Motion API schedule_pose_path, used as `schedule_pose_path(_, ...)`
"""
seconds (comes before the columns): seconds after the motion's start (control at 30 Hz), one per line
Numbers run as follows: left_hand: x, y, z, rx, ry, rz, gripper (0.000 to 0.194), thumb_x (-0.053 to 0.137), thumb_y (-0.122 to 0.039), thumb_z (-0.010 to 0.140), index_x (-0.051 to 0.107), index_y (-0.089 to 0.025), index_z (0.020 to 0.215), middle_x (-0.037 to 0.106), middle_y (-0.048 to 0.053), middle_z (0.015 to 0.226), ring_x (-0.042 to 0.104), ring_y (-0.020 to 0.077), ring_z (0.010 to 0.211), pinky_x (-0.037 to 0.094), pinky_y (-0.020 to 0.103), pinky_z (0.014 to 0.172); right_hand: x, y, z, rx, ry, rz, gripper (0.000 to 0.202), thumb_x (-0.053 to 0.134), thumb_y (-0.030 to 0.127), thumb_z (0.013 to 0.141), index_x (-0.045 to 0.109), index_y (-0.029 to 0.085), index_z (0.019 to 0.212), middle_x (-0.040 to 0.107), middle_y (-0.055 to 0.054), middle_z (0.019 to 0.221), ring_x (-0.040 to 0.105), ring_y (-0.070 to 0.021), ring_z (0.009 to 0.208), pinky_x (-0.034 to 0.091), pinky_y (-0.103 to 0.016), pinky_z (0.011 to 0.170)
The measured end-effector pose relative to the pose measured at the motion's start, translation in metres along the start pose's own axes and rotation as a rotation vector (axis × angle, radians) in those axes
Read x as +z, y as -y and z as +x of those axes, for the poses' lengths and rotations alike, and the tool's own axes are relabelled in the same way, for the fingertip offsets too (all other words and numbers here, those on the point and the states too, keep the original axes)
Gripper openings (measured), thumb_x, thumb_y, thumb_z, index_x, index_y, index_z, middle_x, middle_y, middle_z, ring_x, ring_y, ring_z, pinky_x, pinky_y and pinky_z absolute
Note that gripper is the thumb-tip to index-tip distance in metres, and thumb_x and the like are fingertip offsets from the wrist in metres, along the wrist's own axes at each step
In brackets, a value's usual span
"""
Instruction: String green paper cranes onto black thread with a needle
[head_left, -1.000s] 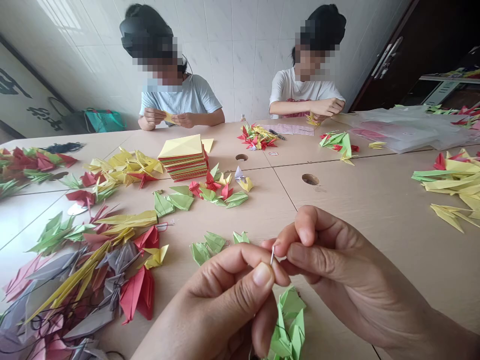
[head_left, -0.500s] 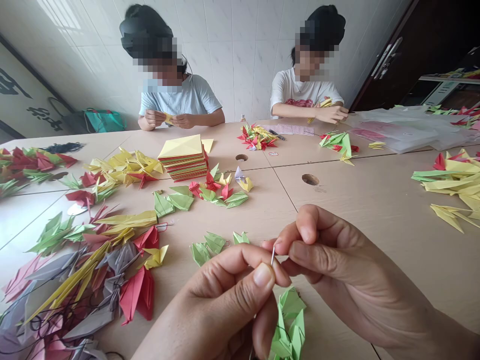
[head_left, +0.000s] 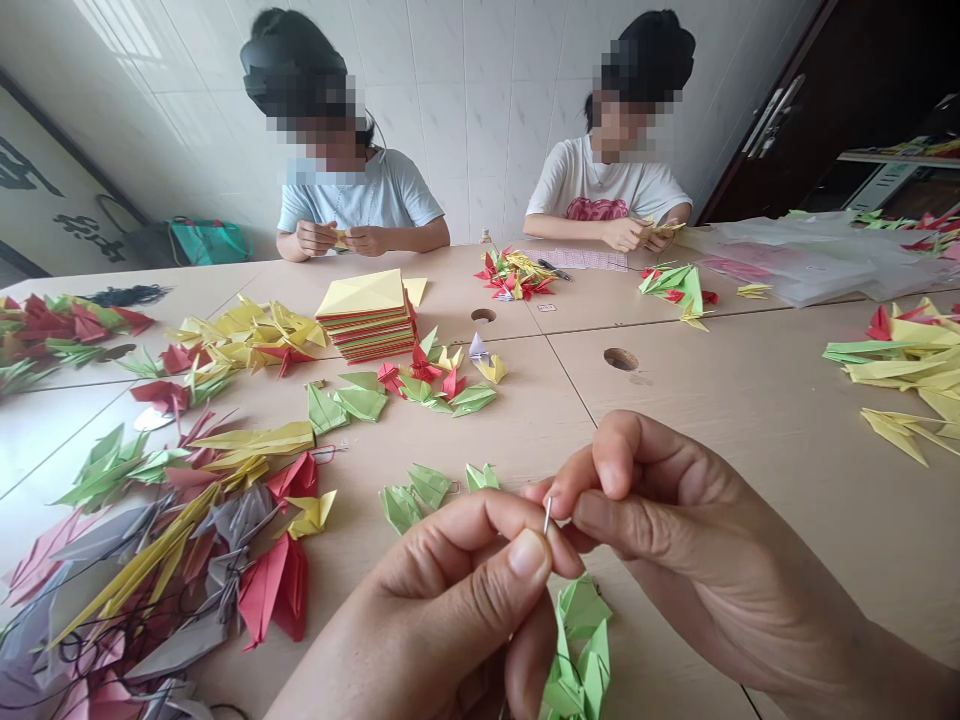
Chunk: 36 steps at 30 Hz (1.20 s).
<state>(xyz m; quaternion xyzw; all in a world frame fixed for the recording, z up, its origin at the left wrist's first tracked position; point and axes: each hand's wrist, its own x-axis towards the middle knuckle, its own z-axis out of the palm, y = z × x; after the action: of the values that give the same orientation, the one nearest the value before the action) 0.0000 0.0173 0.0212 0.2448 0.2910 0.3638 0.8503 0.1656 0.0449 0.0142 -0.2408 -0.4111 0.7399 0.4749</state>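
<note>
Head view, clock centred on the needle.

Needle: the thin, straight, silvery metal needle (head_left: pixel 547 516) is standing near upright, leaning slightly toward 1 o'clock, between both hands.

Change: very little up close. Needle is sitting a hair further toward 3 o'clock than a second ago, same pinch. My read: the fine work at it is still going on, no step finishing yet. Bigger change is opposite: the co-worker in the white T-shirt (head_left: pixel 626 185), at 12:30, is now holding both hands together on yellow folded paper (head_left: pixel 664 228); half a second ago one hand was reaching out toward the translucent plastic sheets (head_left: pixel 795 258) at 2 o'clock. Not affecting the needle, as I judge it.

Grip: left hand (head_left: pixel 469 600), 8 o'clock, is pinching the needle's lower part between thumb and forefinger, no gap showing. Right hand (head_left: pixel 675 520), 3 o'clock, is curling thumb and forefinger nearly together by the needle's upper end; can't tell if it's touching or holding anything fine.

Nearby: a light-green folded-paper bundle (head_left: pixel 589 650) is showing at 5 o'clock, partly behind the left hand.
</note>
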Motion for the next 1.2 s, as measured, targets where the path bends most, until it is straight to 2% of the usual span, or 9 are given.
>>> schedule_pose_path(0.27, -0.004, 0.0, -0.001, -0.006, 0.008, 0.039, 0.013, 0.056, -0.027, 0.087, 0.067, -0.022, 0.081, 0.038, -0.007, 0.043, 0.026, 0.0036, 0.038, 0.019, 0.012, 0.038, 0.0, 0.0, -0.002, -0.065, 0.035, -0.069, 0.014, 0.062, 0.011, 0.085, 0.057, 0.021, 0.077, 0.071, 0.003, 0.085, 0.064, -0.0061, 0.072, 0.051, -0.021, 0.075)
schedule_pose_path(0.53, -0.002, -0.003, 0.0, -0.03, -0.048, 0.107, 0.013, 0.062, -0.03, 0.083, 0.067, -0.02, 0.078, 0.04, -0.006, 0.043, 0.025, 0.0038, 0.04, 0.017, 0.014, 0.04, 0.0, 0.002, -0.003, -0.078, 0.043, -0.125, 0.015, 0.062, 0.009, 0.085, 0.056, 0.022, 0.078, 0.07, 0.003, 0.084, 0.064, -0.0081, 0.078, 0.052, -0.022, 0.077)
schedule_pose_path(0.6, 0.0, -0.005, -0.002, -0.004, -0.079, 0.154, 0.014, 0.061, -0.03, 0.084, 0.067, -0.019, 0.078, 0.043, -0.005, 0.044, 0.029, 0.0038, 0.04, 0.021, 0.014, 0.041, 0.001, 0.001, -0.004, -0.113, 0.021, -0.18, 0.016, 0.059, 0.009, 0.086, 0.055, 0.023, 0.081, 0.068, 0.004, 0.085, 0.064, -0.0084, 0.078, 0.053, -0.022, 0.076)
schedule_pose_path(0.67, 0.002, -0.008, -0.004, 0.074, -0.12, 0.16, 0.014, 0.06, -0.026, 0.084, 0.066, -0.017, 0.076, 0.048, -0.003, 0.047, 0.038, 0.005, 0.045, 0.031, 0.014, 0.046, 0.0, -0.002, -0.006, -0.223, -0.013, -0.309, 0.019, 0.056, 0.007, 0.087, 0.055, 0.025, 0.084, 0.067, 0.004, 0.087, 0.063, -0.0096, 0.084, 0.053, -0.024, 0.08)
schedule_pose_path(0.77, 0.003, -0.012, -0.007, 0.214, -0.128, 0.04, 0.013, 0.058, -0.022, 0.084, 0.066, -0.016, 0.075, 0.059, 0.001, 0.064, 0.054, 0.0099, 0.062, 0.046, 0.018, 0.062, -0.004, -0.005, -0.008, -0.496, -0.008, -0.595, 0.034, 0.055, -0.003, 0.081, 0.059, 0.029, 0.093, 0.066, 0.002, 0.094, 0.063, -0.014, 0.096, 0.051, -0.03, 0.09)
schedule_pose_path(0.83, 0.002, -0.015, -0.008, 0.241, -0.079, -0.081, 0.013, 0.054, -0.02, 0.086, 0.066, -0.016, 0.08, 0.062, 0.003, 0.078, 0.06, 0.0131, 0.075, 0.051, 0.022, 0.073, -0.008, -0.005, -0.008, -0.657, 0.095, -0.759, 0.047, 0.058, -0.008, 0.072, 0.061, 0.029, 0.101, 0.068, 0.0, 0.098, 0.065, -0.0181, 0.098, 0.052, -0.033, 0.091)
schedule_pose_path(0.9, -0.001, -0.017, -0.01, 0.205, -0.019, -0.196, 0.016, 0.05, -0.018, 0.088, 0.066, -0.017, 0.085, 0.062, 0.002, 0.086, 0.063, 0.0143, 0.083, 0.051, 0.025, 0.082, -0.011, -0.005, -0.008, -0.726, 0.211, -0.83, 0.053, 0.061, -0.009, 0.068, 0.063, 0.028, 0.106, 0.07, -0.002, 0.103, 0.066, -0.0208, 0.099, 0.054, -0.033, 0.091)
schedule_pose_path(1.07, -0.005, -0.018, -0.011, 0.067, 0.044, -0.31, 0.013, 0.053, -0.02, 0.087, 0.066, -0.016, 0.088, 0.065, 0.002, 0.087, 0.066, 0.0144, 0.085, 0.051, 0.025, 0.088, -0.01, -0.002, -0.005, -0.629, 0.31, -0.645, 0.036, 0.058, 0.002, 0.081, 0.067, 0.031, 0.102, 0.065, 0.002, 0.119, 0.061, -0.0155, 0.109, 0.049, -0.025, 0.096)
schedule_pose_path(1.2, -0.001, -0.017, -0.008, 0.102, -0.014, -0.33, 0.013, 0.055, -0.015, 0.086, 0.067, -0.012, 0.083, 0.064, 0.004, 0.081, 0.065, 0.0135, 0.081, 0.054, 0.027, 0.085, -0.008, -0.001, -0.004, -0.614, 0.294, -0.619, 0.032, 0.06, 0.004, 0.082, 0.068, 0.03, 0.098, 0.066, 0.003, 0.119, 0.061, -0.013, 0.11, 0.047, -0.021, 0.097)
